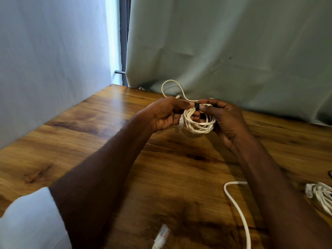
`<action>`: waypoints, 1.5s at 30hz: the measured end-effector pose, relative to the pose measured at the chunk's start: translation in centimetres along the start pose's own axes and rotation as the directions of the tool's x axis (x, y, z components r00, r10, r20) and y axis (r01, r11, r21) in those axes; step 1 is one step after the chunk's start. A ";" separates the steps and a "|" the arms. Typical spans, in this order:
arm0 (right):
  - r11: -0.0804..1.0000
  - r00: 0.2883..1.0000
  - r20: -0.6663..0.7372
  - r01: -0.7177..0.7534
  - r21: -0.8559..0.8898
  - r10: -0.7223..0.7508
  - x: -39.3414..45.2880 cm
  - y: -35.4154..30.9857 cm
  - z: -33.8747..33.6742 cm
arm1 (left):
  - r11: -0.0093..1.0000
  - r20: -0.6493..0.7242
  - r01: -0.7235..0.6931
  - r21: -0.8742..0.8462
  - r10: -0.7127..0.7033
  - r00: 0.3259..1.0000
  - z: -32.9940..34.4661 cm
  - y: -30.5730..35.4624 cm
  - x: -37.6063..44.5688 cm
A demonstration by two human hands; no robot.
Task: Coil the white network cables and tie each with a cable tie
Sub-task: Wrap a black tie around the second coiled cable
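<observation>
**Tie going on the coil, more cable waiting**

Far left, your white sleeve (27, 221) sits low in view, and the forearm runs up across the wooden table (80, 141) to your left hand (161, 115). That hand is curled closed on the left side of the coiled white cable (199, 123), fingertips up at the top of the loops; you hold it there, I judge, to keep the turns bunched so they cannot spring apart while the tie goes on. A clear plug (181, 123) hangs just below those fingers, and a loose loop (172, 88) of the same cable arcs up behind toward the grey-green curtain (224, 51).

At the top of the coil, between your two hands, the black cable tie (196, 106) wraps the bundle. Whether it is fully cinched cannot be told from here.

Your right hand (224, 117) is closed too, thumb and fingertips pinching at the tie while the rest of the hand cups the right side of the coil. The coil looks lifted a little off the table, held between both hands.

Nearer you, another plug (161, 236) lies by the bottom edge, with a loose white cable (239, 212) curving beside your right forearm. At the far right edge rests another bundle of white cable (321, 196), so this job looks partway done.
</observation>
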State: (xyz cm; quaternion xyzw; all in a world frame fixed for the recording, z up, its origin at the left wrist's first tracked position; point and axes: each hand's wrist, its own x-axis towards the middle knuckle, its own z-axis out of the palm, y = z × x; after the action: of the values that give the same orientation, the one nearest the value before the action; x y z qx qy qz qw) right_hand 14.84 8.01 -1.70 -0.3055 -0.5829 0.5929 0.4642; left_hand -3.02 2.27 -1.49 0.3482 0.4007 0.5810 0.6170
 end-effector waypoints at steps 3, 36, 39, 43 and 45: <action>0.974 0.984 0.111 -0.154 0.168 0.136 0.2 -0.4 -0.3 | 0.999 0.031 -0.004 0.037 0.003 1.000 0.1 -0.1 -0.1; 1.000 1.000 0.025 0.016 -0.003 -0.016 -0.7 -0.9 0.7 | 0.996 -0.010 -0.091 0.027 0.091 0.996 -0.6 0.0 0.6; 0.980 0.991 0.015 0.131 -0.153 -0.130 -1.3 -0.8 0.6 | 0.999 -0.005 -0.049 0.011 0.049 0.999 -0.7 0.0 0.5; 0.927 0.969 0.027 0.242 -0.286 -0.245 -1.2 -0.6 0.7 | 1.000 -0.011 -0.023 0.001 0.023 1.000 -1.0 0.0 0.6; 0.904 0.960 0.031 0.272 -0.331 -0.277 -1.1 -0.5 0.7 | 1.000 -0.011 -0.014 -0.011 0.014 1.000 -0.9 0.1 0.5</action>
State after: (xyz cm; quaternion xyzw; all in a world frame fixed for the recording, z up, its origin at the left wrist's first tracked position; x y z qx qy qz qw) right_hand 14.73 6.66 -1.33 -0.2991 -0.7077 0.4123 0.4896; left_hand -3.86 2.71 -1.85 0.3443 0.3982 0.5896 0.6126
